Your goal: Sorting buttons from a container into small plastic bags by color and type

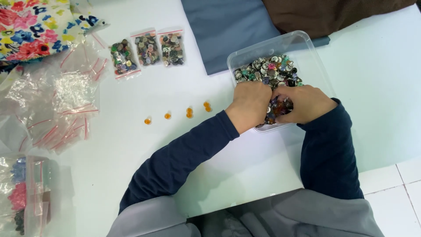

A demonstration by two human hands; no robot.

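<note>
A clear plastic tub [287,41] on the white table holds a heap of mixed buttons [268,71], silver, dark and coloured. Both hands are inside its near end, side by side among the buttons. My left hand [251,103] is curled, knuckles up, fingers dug into the heap. My right hand [303,102] is curled the same way just to its right, nearly touching it. What the fingertips pinch is hidden under the hands. Several small orange buttons [189,112] lie in a loose row on the table left of the tub.
Three small zip bags filled with buttons [147,49] lie at the back left. A pile of empty zip bags [66,103] sits at the left, floral fabric [33,24] behind it. Grey-blue cloth [228,30] and brown cloth [329,13] lie beyond the tub. Bagged items [19,195] lie front left.
</note>
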